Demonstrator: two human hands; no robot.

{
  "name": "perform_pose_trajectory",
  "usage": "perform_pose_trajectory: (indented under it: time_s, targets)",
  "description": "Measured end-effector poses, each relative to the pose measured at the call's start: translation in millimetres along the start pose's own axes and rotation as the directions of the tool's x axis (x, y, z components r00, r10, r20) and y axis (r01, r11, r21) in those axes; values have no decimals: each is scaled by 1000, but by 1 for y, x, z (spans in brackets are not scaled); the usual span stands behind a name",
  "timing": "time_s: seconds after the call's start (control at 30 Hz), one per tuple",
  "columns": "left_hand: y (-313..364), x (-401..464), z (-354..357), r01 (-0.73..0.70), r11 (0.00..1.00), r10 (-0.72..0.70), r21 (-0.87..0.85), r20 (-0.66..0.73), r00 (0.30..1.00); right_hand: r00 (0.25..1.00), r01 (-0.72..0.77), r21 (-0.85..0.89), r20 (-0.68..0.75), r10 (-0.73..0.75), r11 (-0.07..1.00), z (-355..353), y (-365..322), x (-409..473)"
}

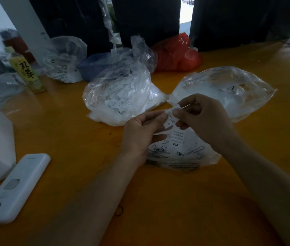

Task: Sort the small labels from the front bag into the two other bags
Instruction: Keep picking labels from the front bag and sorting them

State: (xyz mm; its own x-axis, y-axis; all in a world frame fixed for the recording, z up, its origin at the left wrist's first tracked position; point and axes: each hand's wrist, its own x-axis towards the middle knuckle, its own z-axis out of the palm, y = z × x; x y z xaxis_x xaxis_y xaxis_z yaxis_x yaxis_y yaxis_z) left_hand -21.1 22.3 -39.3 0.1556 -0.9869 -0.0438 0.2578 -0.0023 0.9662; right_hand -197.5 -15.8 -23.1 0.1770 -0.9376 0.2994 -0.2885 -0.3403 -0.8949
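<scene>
Pinching one S label between left hand and right hand fingertips at mid-frame, best read size first, then drop into matching rear bag.

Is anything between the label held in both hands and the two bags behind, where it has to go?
Nothing visible. The label, pinched by the left hand and right hand, sits just in front of the left bag and right bag, with only bare orange table around them.

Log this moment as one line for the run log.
step: sorting | both hands pinch S label | over front bag | target bags behind
</scene>
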Motion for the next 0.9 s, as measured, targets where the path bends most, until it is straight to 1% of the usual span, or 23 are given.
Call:
perform_pose_trajectory:
  time_s: [0.03,0.1,0.2,0.3,0.43,0.47,0.5,0.53,0.57,0.63,0.67,0.7,0.73,0.77,0.8,0.83,0.87,0.9]
  targets:
    - [0,0,0,4,1000,-4,-14,-5,1000,1000,9,10,-27,-8,1000,0,0,0]
    - [1,0,0,9,999,-9,-31,-21,1000,998,33,-24,-60,-34,999,0,0,0]
    - [1,0,1,10,999,-11,-46,-30,999,997,78,-103,-11,-79,992,2,1,-3]
    - [1,1,0,-5,999,4,-49,-33,999,987,158,-151,41,-154,976,5,-4,-6]
    - [3,0,0,4,997,-7,-78,-31,999,982,171,-158,109,-156,972,6,-5,-7]
    - [4,0,0,-11,999,10,-49,-23,1000,983,171,-168,92,-157,971,5,-4,-7]
    - [4,-1,0,-53,998,53,25,-12,999,985,172,-172,61,-164,970,4,-4,-6]
    - [5,-1,-1,-125,981,127,146,1,992,985,170,-166,22,-169,971,3,-4,-5]
    - [6,-2,-2,-221,930,224,294,24,974,986,163,-147,-15,-167,976,1,-5,-3]
    - [9,-2,-5,-417,734,435,536,100,895,987,140,-99,-69,-147,985,-4,-5,-1]
    - [11,-1,-6,-483,624,526,614,127,841,985,128,-97,-103,-138,987,-7,-5,2]
    - [15,0,-8,-523,518,608,677,138,782,978,121,-134,-155,-141,984,-12,-3,5]
    - [20,2,-12,-540,415,688,732,136,713,962,112,-211,-221,-160,971,-18,0,8]
    - [27,6,-18,-533,326,755,781,125,644,944,93,-317,-274,-185,944,-25,4,13]
    - [34,11,-27,-503,266,799,823,104,593,932,57,-434,-299,-203,899,-32,9,19]
    - [41,16,-37,-449,238,816,861,73,573,935,3,-546,-296,-197,838,-39,17,24]
    - [46,21,-48,-374,232,807,898,37,590,949,-60,-634,-276,-154,771,-44,25,28]
    - [49,26,-58,-282,223,769,933,9,639,965,-119,-694,-249,-82,710,-48,33,32]
